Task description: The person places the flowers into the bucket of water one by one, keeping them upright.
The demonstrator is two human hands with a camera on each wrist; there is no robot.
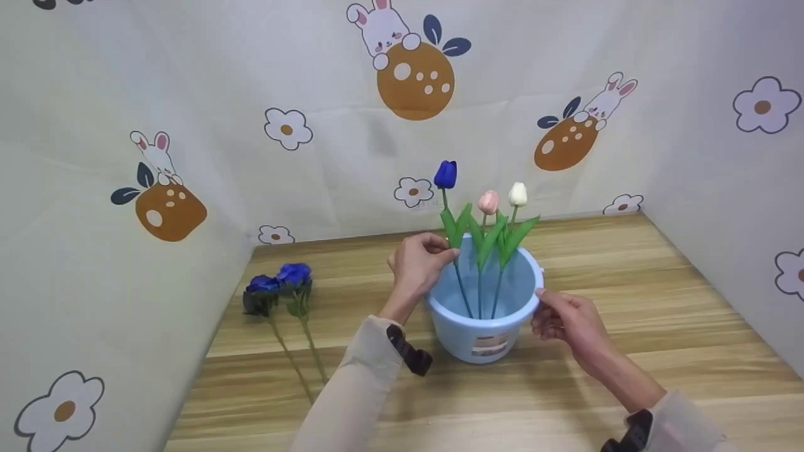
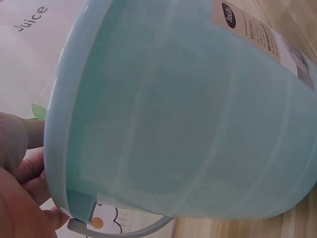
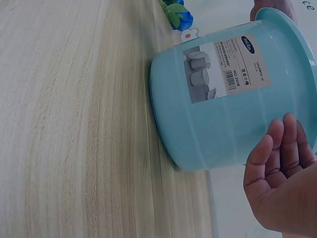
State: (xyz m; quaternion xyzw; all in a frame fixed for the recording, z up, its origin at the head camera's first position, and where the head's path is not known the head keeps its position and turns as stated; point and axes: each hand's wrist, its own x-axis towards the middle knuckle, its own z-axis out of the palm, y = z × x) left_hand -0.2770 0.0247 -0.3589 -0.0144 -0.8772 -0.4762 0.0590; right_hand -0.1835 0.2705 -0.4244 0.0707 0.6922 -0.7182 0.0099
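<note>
A light blue bucket point(image 1: 477, 342) stands upright on the table, seen in all three views. Inside it lean a blue tulip point(image 1: 445, 175), a pink tulip point(image 1: 488, 202) and a white tulip point(image 1: 517, 194), stems down. At the bucket's left rim my left hand point(image 1: 419, 263) pinches the blue tulip by its stem, below the leaves. My right hand point(image 1: 575, 323) holds the bucket's right rim, thumb at the edge and the other fingers bent against the outer wall. In the left wrist view the bucket wall hides the pinched stem.
Two blue roses point(image 1: 294, 274) with long stems lie on the wooden table point(image 1: 628, 270) to the left, partly behind my left sleeve. A patterned cloth point(image 1: 326, 176) with rabbits and flowers closes off the back and both sides. The bucket's handle point(image 2: 133, 232) hangs at its side.
</note>
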